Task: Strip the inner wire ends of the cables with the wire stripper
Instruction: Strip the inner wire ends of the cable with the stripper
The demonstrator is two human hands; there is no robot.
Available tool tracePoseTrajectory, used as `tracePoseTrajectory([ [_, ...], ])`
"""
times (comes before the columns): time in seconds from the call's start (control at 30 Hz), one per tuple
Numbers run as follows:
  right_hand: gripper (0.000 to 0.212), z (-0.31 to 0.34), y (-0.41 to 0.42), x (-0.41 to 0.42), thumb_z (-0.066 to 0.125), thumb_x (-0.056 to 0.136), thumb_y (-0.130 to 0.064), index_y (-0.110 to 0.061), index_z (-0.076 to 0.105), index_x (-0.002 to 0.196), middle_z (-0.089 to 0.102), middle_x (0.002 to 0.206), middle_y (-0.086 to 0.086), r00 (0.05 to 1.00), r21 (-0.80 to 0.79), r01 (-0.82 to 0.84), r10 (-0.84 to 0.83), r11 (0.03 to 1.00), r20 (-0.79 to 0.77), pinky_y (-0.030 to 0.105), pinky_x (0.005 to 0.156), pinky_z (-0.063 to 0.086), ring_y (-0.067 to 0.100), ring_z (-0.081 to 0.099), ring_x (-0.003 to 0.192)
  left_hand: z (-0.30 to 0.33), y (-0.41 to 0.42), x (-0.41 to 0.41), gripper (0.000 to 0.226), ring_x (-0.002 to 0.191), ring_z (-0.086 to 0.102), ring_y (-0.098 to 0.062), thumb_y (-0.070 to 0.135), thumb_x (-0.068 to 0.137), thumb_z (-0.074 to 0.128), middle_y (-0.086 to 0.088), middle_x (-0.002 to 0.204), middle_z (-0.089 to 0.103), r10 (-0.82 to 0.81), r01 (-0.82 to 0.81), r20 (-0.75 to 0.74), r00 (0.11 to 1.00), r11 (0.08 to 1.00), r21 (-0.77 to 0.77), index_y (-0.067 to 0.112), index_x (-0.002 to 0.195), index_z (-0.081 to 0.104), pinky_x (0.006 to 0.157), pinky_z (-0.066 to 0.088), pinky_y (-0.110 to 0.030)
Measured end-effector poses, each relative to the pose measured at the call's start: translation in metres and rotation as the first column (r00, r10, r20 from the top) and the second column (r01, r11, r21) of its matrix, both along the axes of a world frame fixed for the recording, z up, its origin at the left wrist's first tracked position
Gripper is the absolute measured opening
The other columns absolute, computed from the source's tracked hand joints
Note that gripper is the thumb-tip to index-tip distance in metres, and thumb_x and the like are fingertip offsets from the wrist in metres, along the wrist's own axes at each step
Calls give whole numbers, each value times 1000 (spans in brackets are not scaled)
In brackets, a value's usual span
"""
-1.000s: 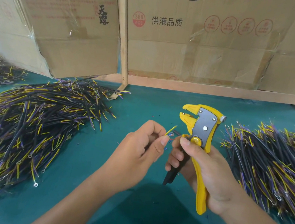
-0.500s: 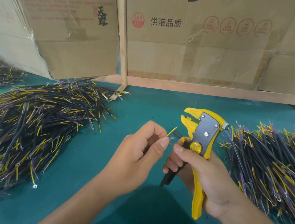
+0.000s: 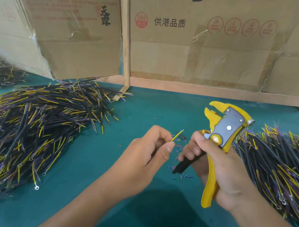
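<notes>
Cardboard boxes (image 3: 200, 44) stand behind the green table (image 3: 82, 161). Above it the left hand (image 3: 145, 156) pinches a cable (image 3: 177, 135), whose yellow wire end points up toward the wire stripper (image 3: 221, 133). The right hand (image 3: 220, 171) grips the stripper's handles, just right of the cable, not touching it. Cable piles (image 3: 30, 127) lie on both sides of the stripper.
</notes>
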State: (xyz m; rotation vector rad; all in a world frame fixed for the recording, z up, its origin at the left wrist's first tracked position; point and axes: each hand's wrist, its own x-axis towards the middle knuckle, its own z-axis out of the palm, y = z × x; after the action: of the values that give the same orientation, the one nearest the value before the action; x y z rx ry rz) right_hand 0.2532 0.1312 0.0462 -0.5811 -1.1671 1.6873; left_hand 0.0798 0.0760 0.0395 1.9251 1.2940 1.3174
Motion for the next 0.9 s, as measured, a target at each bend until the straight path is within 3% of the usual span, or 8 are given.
tracePoseTrajectory([
  [0.13,8,0,-2,6,74,78,-21,-15,69,77,52,64,9,972,192,10,-55,981,228,36,67,51,26,55,67,-4,0,2,13,57,31,-21,50,100,40,1,64,41,-23,22,-50,998,1000,-19,39,93,42,51,31,-40],
  [0.3,7,-2,-4,6,75,76,-23,-17,72,78,56,67,12,956,212,2,-64,977,288,37,65,52,27,58,66,-5,2,0,10,54,29,-10,43,103,42,17,61,45,-32,30,-125,992,999,-19,37,94,40,50,29,-28],
  [0.4,14,-1,-5,6,83,74,-24,-15,72,78,57,66,12,946,231,4,-78,973,314,37,67,53,27,58,65,-4,1,1,9,54,32,-9,36,105,42,24,71,56,-49,46,-174,984,999,-21,33,96,39,50,27,-19],
  [0.6,6,0,-6,5,72,81,-15,-10,70,79,57,65,13,939,250,19,-104,968,329,35,64,54,26,58,64,-2,1,2,10,57,34,-10,38,104,40,28,82,62,-60,58,-174,983,998,-16,31,97,38,53,32,-24],
  [0.77,17,-2,-7,3,65,88,-2,-11,69,75,56,64,12,933,230,49,-126,972,336,31,64,54,24,57,63,-2,-1,3,14,55,33,-10,39,106,39,27,70,54,-51,53,-184,982,999,9,29,97,42,50,31,-23],
  [0.9,11,-1,-6,3,69,81,-13,-14,67,71,54,62,10,927,225,38,-118,974,356,31,62,52,26,54,64,-3,-1,2,16,54,33,-13,48,103,37,7,65,47,-31,29,-175,984,1000,-12,36,94,42,51,34,-38],
])
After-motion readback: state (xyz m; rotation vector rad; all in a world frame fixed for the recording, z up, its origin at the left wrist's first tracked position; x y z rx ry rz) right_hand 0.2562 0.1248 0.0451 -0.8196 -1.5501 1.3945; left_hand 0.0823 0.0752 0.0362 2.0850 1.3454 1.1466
